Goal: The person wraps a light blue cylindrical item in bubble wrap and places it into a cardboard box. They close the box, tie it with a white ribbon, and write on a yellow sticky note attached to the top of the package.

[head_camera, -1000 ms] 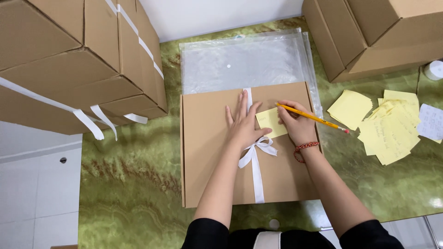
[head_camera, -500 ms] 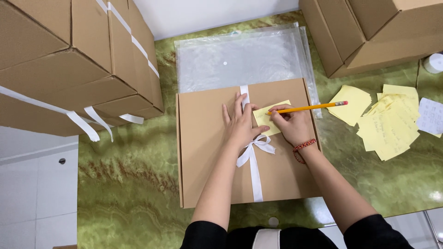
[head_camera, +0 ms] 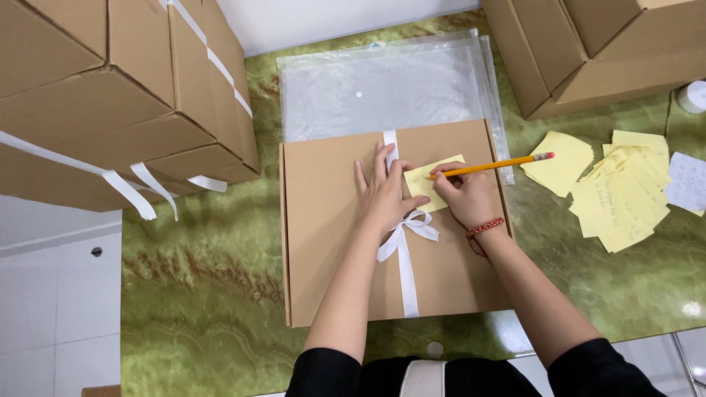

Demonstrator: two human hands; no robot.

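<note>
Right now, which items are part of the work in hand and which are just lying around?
In use:
left hand flat on flat brown box
white ribbon bow
yellow note
right hand, pencil

Lying about:
clear plastic bags
loose yellow notes
big cartons

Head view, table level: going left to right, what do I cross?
Strapped cardboard boxes → flat brown box with white ribbon → left hand flat on it → yellow note → right hand holding the pencil → loose yellow notes → white paper slip.
</note>
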